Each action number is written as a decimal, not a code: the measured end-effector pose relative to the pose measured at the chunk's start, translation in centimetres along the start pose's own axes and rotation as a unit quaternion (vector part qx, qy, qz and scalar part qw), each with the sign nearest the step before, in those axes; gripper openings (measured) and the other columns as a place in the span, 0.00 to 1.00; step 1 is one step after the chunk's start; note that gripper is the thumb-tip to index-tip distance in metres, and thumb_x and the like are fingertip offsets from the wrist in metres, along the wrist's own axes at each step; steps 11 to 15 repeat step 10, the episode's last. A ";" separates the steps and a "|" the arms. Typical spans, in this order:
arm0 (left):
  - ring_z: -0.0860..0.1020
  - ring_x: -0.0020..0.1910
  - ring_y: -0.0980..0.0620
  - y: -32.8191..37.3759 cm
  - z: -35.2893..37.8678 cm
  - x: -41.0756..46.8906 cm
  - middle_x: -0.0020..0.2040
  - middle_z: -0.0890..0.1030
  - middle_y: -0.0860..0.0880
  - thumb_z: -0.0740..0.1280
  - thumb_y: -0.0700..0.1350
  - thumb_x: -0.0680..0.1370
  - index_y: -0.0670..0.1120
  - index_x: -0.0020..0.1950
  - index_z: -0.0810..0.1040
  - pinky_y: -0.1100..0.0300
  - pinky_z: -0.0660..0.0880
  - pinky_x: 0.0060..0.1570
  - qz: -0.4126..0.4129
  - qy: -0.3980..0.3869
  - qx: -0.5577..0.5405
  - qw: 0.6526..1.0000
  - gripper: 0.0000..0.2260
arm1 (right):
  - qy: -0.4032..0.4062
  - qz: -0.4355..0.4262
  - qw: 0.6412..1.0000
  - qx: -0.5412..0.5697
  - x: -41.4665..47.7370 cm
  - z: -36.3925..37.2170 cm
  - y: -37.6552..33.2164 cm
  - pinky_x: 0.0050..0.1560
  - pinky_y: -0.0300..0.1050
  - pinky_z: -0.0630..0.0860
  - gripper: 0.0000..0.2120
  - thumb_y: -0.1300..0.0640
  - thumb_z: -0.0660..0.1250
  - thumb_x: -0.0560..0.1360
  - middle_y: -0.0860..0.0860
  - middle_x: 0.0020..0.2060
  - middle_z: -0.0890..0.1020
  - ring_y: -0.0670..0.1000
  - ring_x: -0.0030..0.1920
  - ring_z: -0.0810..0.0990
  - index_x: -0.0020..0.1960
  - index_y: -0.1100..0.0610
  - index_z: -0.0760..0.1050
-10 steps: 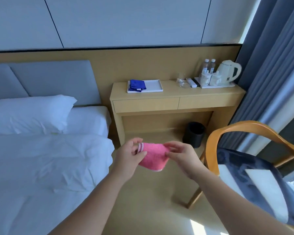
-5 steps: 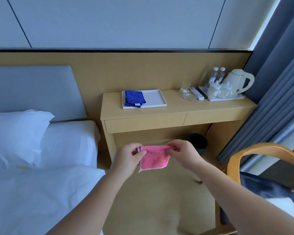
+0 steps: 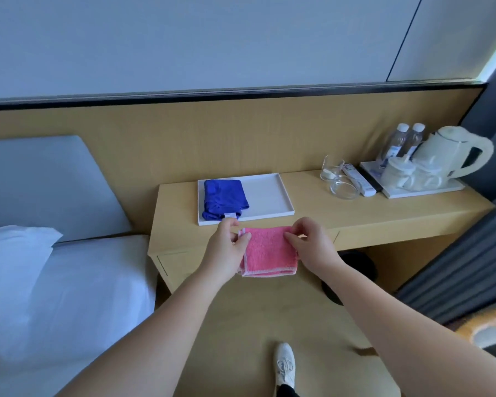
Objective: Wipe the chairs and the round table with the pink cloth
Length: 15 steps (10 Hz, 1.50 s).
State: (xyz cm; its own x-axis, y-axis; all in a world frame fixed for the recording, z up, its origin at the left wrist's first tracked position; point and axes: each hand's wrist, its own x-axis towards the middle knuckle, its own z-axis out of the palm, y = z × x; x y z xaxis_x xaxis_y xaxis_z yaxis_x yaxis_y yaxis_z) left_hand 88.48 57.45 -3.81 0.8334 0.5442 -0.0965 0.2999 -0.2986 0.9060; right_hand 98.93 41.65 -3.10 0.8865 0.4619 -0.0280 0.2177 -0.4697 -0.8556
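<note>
A folded pink cloth [image 3: 267, 252] hangs in the air in front of the wooden desk [image 3: 384, 213], held by both hands. My left hand [image 3: 226, 247] pinches its upper left corner. My right hand [image 3: 312, 245] pinches its upper right corner. The cloth is level with the desk's front edge, just below a white tray [image 3: 269, 196]. A sliver of a wooden chair [image 3: 481, 325] shows at the lower right edge. No round table is in view.
A folded blue cloth [image 3: 224, 199] lies in the white tray. Glasses [image 3: 338, 179], a remote, cups, bottles and a white kettle [image 3: 453, 153] stand at the desk's right end. A bed [image 3: 55, 282] lies left; a black bin [image 3: 355, 267] sits under the desk.
I have walked closer to the desk and turned left, so the chair has slid almost out of view. Both hands still hold the pink cloth, now raised to desk level.
</note>
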 end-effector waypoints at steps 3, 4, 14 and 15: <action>0.78 0.51 0.47 -1.2 5.9 21.5 0.59 0.77 0.47 0.70 0.38 0.74 0.50 0.59 0.76 0.69 0.71 0.35 -0.044 -0.010 0.051 0.998 0.15 | -0.176 0.061 0.981 -0.053 23.3 0.2 5.2 0.42 0.49 0.78 0.21 0.70 0.65 0.69 0.59 0.49 0.81 0.58 0.43 0.80 0.60 0.59 0.78; 0.74 0.52 0.52 -2.7 8.2 27.4 0.56 0.75 0.49 0.67 0.34 0.75 0.41 0.60 0.78 0.71 0.65 0.47 -0.030 0.001 0.125 0.992 0.14 | -0.219 0.040 0.963 -0.151 29.7 2.0 7.3 0.27 0.33 0.64 0.07 0.71 0.63 0.68 0.53 0.36 0.72 0.51 0.35 0.70 0.38 0.60 0.72; 0.69 0.66 0.47 -3.7 7.5 30.6 0.67 0.69 0.46 0.64 0.40 0.76 0.44 0.58 0.78 0.52 0.73 0.55 0.015 -0.056 0.324 0.944 0.11 | -0.245 -0.073 0.862 -0.437 33.5 3.5 5.9 0.56 0.47 0.70 0.11 0.62 0.61 0.75 0.56 0.55 0.72 0.57 0.60 0.68 0.56 0.59 0.76; 0.69 0.66 0.47 -3.7 7.5 30.6 0.67 0.69 0.46 0.64 0.40 0.76 0.44 0.58 0.78 0.52 0.73 0.55 0.015 -0.056 0.324 0.944 0.11 | -0.245 -0.073 0.862 -0.437 33.5 3.5 5.9 0.56 0.47 0.70 0.11 0.62 0.61 0.75 0.56 0.55 0.72 0.57 0.60 0.68 0.56 0.59 0.76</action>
